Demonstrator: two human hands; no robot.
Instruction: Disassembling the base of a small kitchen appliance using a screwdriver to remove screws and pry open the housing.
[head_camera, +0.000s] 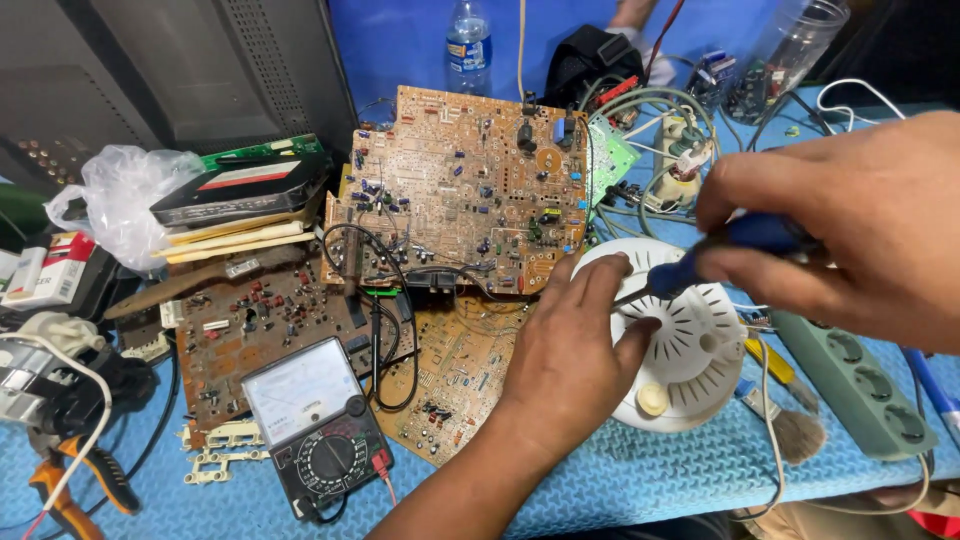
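The tabletop (640, 480) was covered with a blue ribbed mat, and a blue wall rose behind it at the far edge, with a dark television casing (170, 70) standing at the far left. At the left edge lay a red-and-white carton (50, 268) beside a crumpled clear plastic bag (115, 200), and just right of them a stack of flat boxes (245, 205), the top one black with a red-and-white label. A clear plastic bottle (468, 45) with a blue label stood at the far side, and a clear jar (790, 55) at the far right held small dark parts. A large tan circuit board (465, 190) lay in the middle, a darker board (260, 325) to its left, and an analogue multimeter (315, 430) near the front. A grey-green power strip (865, 380) lay at the right. The left hand (565, 365) rested on the near left rim of a round white slotted housing (690, 350), its fingers spread and pressing it down on the mat. The right hand (850, 220) had its fingers closed around the blue handle of a screwdriver (700, 262), whose tip met the housing's top.
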